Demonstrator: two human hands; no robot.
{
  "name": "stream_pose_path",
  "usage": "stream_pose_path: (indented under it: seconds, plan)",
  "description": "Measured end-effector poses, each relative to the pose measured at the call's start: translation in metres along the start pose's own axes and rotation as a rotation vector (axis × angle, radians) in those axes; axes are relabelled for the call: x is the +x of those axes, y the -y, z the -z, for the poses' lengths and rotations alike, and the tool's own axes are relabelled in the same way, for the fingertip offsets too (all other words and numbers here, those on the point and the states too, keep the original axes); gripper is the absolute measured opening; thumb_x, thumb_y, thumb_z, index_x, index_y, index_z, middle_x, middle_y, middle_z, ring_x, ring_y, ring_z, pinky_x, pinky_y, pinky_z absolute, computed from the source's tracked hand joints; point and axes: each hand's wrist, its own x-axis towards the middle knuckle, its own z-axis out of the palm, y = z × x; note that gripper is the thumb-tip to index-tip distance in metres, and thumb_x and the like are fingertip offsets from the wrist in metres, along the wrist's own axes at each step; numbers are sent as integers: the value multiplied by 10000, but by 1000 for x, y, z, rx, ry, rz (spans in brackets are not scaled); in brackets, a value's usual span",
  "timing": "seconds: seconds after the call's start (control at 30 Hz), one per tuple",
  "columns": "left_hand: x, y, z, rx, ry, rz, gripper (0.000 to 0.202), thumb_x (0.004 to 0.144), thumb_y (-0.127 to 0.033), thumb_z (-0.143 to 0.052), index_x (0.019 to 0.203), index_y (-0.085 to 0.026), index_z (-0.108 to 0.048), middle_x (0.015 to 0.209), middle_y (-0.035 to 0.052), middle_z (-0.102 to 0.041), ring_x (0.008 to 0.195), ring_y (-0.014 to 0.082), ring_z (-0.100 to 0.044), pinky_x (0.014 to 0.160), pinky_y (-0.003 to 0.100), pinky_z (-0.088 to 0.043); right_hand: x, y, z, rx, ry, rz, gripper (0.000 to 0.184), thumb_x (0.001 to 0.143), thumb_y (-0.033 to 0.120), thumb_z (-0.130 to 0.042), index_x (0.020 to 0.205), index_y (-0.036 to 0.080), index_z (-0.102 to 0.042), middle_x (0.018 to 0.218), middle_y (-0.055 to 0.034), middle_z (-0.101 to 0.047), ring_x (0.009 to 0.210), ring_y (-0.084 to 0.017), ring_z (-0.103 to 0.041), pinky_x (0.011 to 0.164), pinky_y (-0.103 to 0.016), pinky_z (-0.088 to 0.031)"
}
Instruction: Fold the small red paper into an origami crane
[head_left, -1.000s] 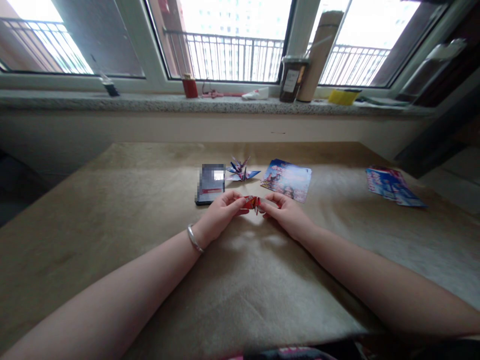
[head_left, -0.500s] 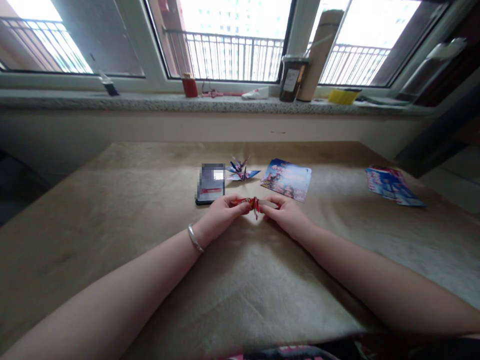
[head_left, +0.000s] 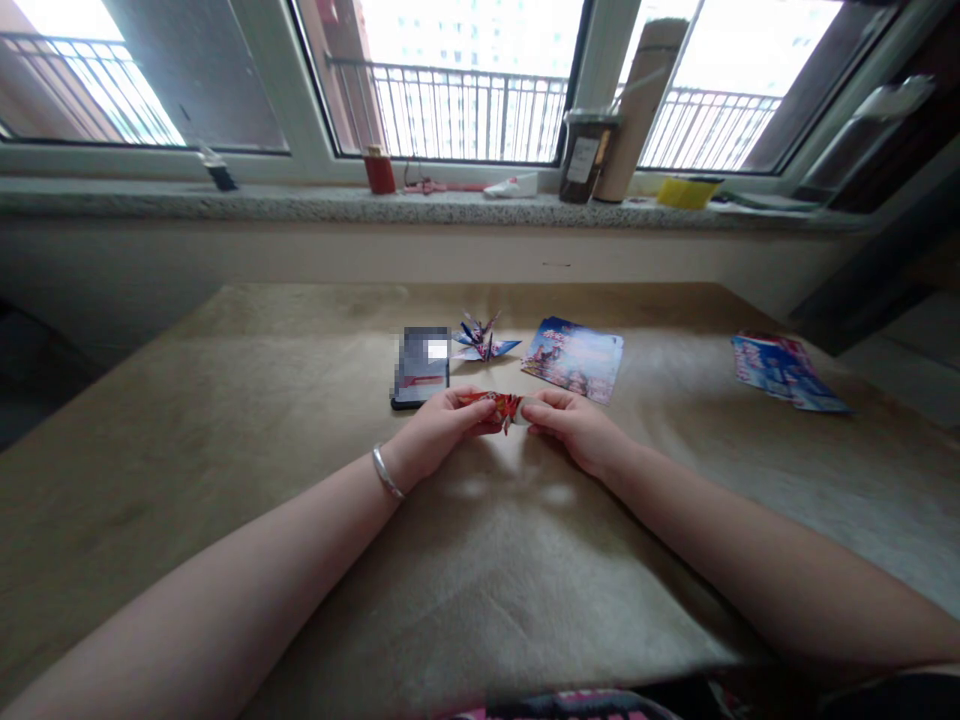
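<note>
Both hands meet at the middle of a tan table (head_left: 225, 420) and pinch a small folded red paper piece (head_left: 501, 405). My left hand (head_left: 437, 430), with a silver bangle at the wrist, grips its left end with closed fingers. My right hand (head_left: 573, 424) grips the right end, fingers curled. Just beyond the hands lie a dark phone (head_left: 421, 368), a finished blue paper crane (head_left: 481, 340) and a printed blue paper square (head_left: 576, 358).
More printed papers (head_left: 784, 372) lie at the table's right side. The stone windowsill (head_left: 300, 205) behind carries a red cup (head_left: 379, 171), a dark jar (head_left: 584, 158), a cardboard tube (head_left: 637, 110) and a yellow container (head_left: 686, 192).
The red paper has been turned and squeezed flatter between the fingers; both hands shifted slightly but stay at the same spot.
</note>
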Motion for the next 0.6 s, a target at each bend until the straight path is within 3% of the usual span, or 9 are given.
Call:
stream_pose_path:
  seconds: [0.33, 0.5, 0.6]
  plan:
    - [-4, -8, -5, 179, -29, 25, 176, 699, -241, -679, 805, -102, -692, 765, 44, -682, 686, 93, -580, 683, 201, -448, -5, 3, -8, -291, -103, 26, 333, 632, 473, -666, 712, 164, -573, 554, 48, -532, 491, -71, -413, 491, -213, -278]
    - [-1, -4, -3, 123, -16, 27, 182, 705, -263, -674, 795, -107, -696, 807, 58, -693, 748, 117, -601, 741, 227, -452, -4, 2, -5, -223, -52, -10, 340, 631, 479, -672, 696, 164, -562, 521, 57, -501, 442, -55, -350, 448, -213, -207]
    - [2, -1, 1, 59, 27, 12, 196, 714, -274, -665, 806, -104, -696, 839, 72, -697, 805, 138, -612, 809, 258, -442, -2, 0, -2, -116, -30, -12, 325, 611, 447, -703, 651, 167, -544, 532, 57, -505, 473, -58, -382, 470, -211, -240]
